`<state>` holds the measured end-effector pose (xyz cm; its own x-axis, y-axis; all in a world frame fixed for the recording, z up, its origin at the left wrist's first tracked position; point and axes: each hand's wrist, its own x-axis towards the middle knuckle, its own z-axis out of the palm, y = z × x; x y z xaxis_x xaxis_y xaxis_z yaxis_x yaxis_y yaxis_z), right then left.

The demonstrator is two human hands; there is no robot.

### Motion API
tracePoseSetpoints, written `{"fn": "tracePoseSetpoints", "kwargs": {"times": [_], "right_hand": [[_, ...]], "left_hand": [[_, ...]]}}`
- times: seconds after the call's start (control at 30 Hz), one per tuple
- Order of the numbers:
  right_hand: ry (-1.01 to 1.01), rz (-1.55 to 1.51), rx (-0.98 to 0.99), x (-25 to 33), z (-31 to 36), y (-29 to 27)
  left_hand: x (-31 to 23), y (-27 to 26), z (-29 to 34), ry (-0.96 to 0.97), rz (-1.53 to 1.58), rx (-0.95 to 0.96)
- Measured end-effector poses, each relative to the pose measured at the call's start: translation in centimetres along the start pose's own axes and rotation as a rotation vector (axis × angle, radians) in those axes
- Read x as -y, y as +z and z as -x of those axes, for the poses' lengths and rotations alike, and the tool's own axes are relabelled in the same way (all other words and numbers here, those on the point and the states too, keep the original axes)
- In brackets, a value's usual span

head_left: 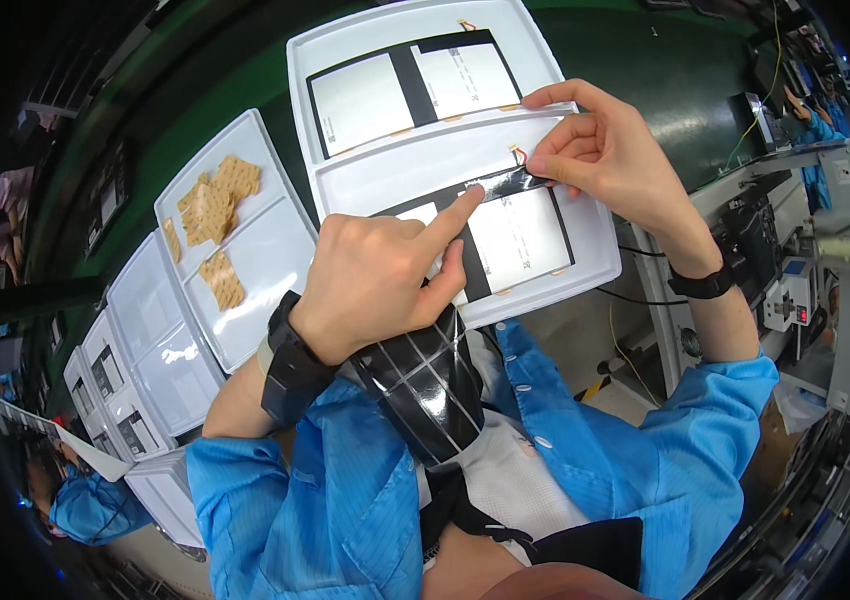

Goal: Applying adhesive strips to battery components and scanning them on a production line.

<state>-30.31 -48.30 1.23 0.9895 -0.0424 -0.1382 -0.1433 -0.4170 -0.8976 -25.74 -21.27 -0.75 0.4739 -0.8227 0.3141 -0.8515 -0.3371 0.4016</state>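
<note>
A flat silver battery pack [517, 240] with black borders lies in the near compartment of a white plastic tray [600, 240]. My left hand [375, 280] reaches over it, index finger stretched onto the glossy black strip [505, 186] along its upper edge; the thumb stands apart and the other fingers curl in. At the strip's right end, my right hand [610, 155] pinches it between thumb and a fingertip, its index finger out toward the tray divider. Thin red and yellow wires [517, 155] stick up beside that pinch. A similar battery pack [360, 100] rests in the far compartment.
To the left, another white tray [275, 290] holds tan perforated pieces [210, 210]. Further left stand more white trays [160, 330], some with battery packs. A glossy black sheet with pale grid lines [425, 385] hangs below my left hand. Equipment [790, 290] stands at right.
</note>
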Motion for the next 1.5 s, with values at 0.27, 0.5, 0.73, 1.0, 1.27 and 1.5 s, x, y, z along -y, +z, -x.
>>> {"fn": "tracePoseSetpoints", "kwargs": {"times": [0.27, 0.5, 0.73, 1.0, 1.27, 1.5], "right_hand": [[-0.055, 0.252, -0.124, 1.7, 0.9, 1.2], [-0.532, 0.761, -0.159, 1.7, 4.3, 2.4], [-0.491, 0.758, -0.409, -0.5, 6.7, 0.7], [-0.131, 0.269, -0.584, -2.9, 5.5, 3.1], [-0.183, 0.391, -0.77, -1.3, 6.3, 2.5], [-0.098, -0.368, -0.584, -5.5, 7.7, -8.8]], "left_hand": [[0.2, -0.1, 0.6, 0.024, -0.038, -0.014], [0.2, -0.2, 0.3, 0.01, 0.004, -0.03], [1.6, -4.7, 1.0, -0.423, 0.2, -0.131], [6.5, -4.8, 2.6, -0.456, 0.099, 0.021], [3.3, -7.7, 0.7, -0.391, 0.194, -0.19], [1.7, -4.8, -3.3, -0.24, 0.492, -0.127]]}}
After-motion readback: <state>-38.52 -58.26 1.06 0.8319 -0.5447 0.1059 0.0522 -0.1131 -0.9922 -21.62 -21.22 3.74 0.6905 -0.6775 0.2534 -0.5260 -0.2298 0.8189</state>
